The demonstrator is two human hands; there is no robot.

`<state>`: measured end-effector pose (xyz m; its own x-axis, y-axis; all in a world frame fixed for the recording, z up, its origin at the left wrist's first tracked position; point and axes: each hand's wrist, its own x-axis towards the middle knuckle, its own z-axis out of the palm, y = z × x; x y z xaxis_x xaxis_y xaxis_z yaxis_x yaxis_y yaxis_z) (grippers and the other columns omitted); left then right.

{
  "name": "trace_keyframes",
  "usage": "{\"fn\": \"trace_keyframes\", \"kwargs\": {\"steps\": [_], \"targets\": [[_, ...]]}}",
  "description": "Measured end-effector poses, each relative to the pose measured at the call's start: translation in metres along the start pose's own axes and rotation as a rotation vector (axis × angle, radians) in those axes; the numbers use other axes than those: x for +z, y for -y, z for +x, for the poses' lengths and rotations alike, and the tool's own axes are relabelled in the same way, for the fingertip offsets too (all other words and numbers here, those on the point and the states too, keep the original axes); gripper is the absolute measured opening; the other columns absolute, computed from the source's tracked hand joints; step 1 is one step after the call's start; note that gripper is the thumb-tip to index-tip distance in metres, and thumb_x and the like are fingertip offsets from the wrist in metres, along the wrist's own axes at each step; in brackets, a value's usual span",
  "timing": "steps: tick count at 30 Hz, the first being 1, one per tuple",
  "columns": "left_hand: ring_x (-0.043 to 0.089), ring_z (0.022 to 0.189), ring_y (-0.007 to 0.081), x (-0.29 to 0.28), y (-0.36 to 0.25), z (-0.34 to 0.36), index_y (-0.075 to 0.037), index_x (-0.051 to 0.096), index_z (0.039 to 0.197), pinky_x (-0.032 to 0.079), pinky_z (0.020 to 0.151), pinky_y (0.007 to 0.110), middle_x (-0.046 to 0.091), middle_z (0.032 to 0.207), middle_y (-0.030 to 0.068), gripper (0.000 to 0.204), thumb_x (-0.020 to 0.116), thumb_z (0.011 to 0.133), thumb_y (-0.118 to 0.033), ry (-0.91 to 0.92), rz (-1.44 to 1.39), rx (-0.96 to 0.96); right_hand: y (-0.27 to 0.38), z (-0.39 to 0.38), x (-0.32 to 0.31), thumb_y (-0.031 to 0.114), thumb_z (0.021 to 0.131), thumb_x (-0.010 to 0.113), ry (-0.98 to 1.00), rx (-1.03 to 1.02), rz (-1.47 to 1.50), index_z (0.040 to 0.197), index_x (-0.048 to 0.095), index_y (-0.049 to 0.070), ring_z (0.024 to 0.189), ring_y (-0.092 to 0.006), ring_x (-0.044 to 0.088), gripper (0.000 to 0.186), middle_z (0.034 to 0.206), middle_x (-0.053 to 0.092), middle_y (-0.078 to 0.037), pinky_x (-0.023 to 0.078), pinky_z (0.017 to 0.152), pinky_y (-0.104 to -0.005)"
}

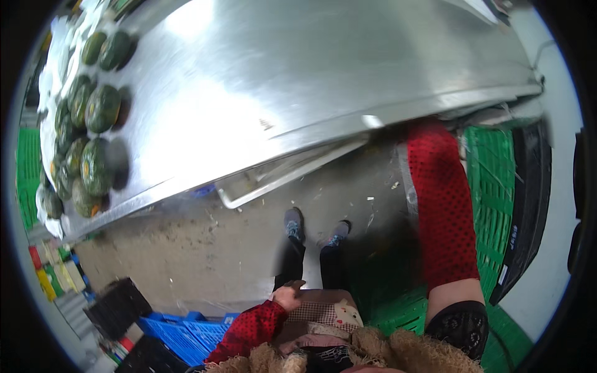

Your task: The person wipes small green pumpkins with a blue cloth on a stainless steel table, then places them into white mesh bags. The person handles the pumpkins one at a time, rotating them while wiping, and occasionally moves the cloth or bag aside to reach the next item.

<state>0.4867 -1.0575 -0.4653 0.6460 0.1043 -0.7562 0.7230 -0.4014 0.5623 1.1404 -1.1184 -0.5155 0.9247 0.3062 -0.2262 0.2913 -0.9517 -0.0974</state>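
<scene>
Head cam: checked apron (pixel 320 313) nr L hand (pixel 289 297), squashes (pixel 102 109) well off L.

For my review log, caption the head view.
Green squashes on the left of a metal table; left hand near checked fabric, right hand hidden.

A steel table (pixel 348 74) spans 10 to 2 o'clock, light glaring white off its top at 10 and 11. A pale wall (pixel 563 248) curves along 3 o'clock. The grey floor (pixel 186 261), stained and littered with scraps, stretches from the centre toward 8. Crates edge the room: green (pixel 28 165) at 9, black (pixel 118 308) at 8, blue (pixel 186 336) at 7.
</scene>
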Motion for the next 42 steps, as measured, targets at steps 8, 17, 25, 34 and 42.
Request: {"fn": "trace_keyframes", "kwargs": {"steps": [8, 17, 25, 34, 42], "targets": [[0.063, 0.096, 0.0367, -0.043, 0.013, -0.039, -0.009, 0.061, 0.116, 0.05, 0.083, 0.042, 0.065, 0.104, 0.0193, 0.043, 0.061, 0.085, -0.039, -0.444, -0.157, -0.142, -0.091, -0.094, 0.073, 0.019, 0.096, 0.045, -0.206, -0.139, 0.614, 0.088, 0.057, 0.006, 0.073, -0.0134, 0.058, 0.02, 0.082, 0.058, -0.005, 0.046, 0.052, -0.0292], [0.064, 0.092, 0.0345, -0.08, -0.011, -0.147, -0.001, 0.059, 0.116, 0.051, 0.08, 0.04, 0.064, 0.104, 0.0209, 0.046, 0.06, 0.085, -0.036, -0.71, -0.469, 0.019, 0.19, -0.507, 0.004, 0.005, 0.09, 0.058, 1.246, 0.011, 0.794, 0.1, 0.062, -0.001, 0.056, -0.0154, 0.06, 0.013, 0.074, 0.063, -0.01, 0.051, 0.047, -0.0275], [0.06, 0.099, 0.0353, -0.19, 0.073, -0.239, -0.005, 0.057, 0.118, 0.049, 0.084, 0.042, 0.062, 0.105, 0.0184, 0.046, 0.057, 0.086, -0.037, -0.983, -0.283, 0.049, 0.427, -0.551, -0.053, 0.011, 0.091, 0.059, 1.296, -0.532, 0.475, 0.094, 0.062, 0.0, 0.055, -0.0098, 0.055, 0.012, 0.069, 0.061, -0.004, 0.043, 0.049, -0.0243], [0.061, 0.092, 0.0331, -0.283, 0.24, -0.422, -0.006, 0.059, 0.111, 0.048, 0.08, 0.044, 0.064, 0.101, 0.0143, 0.039, 0.065, 0.08, -0.029, -1.35, -0.118, -0.416, 0.74, -0.698, -0.089, 0.021, 0.088, 0.064, 1.061, -1.359, 0.545, 0.135, 0.041, 0.007, 0.085, -0.0203, 0.064, 0.054, 0.107, 0.062, -0.018, 0.052, 0.075, -0.033], [0.062, 0.093, 0.0332, -0.371, 0.36, -0.451, -0.006, 0.061, 0.11, 0.049, 0.081, 0.042, 0.065, 0.099, 0.0145, 0.037, 0.067, 0.08, -0.027, -1.473, -0.211, -0.328, 0.892, -0.716, -0.069, 0.02, 0.084, 0.066, 1.004, -1.421, 0.579, 0.108, 0.063, 0.001, 0.067, -0.0169, 0.063, 0.031, 0.076, 0.066, -0.011, 0.051, 0.066, -0.0305]]}}
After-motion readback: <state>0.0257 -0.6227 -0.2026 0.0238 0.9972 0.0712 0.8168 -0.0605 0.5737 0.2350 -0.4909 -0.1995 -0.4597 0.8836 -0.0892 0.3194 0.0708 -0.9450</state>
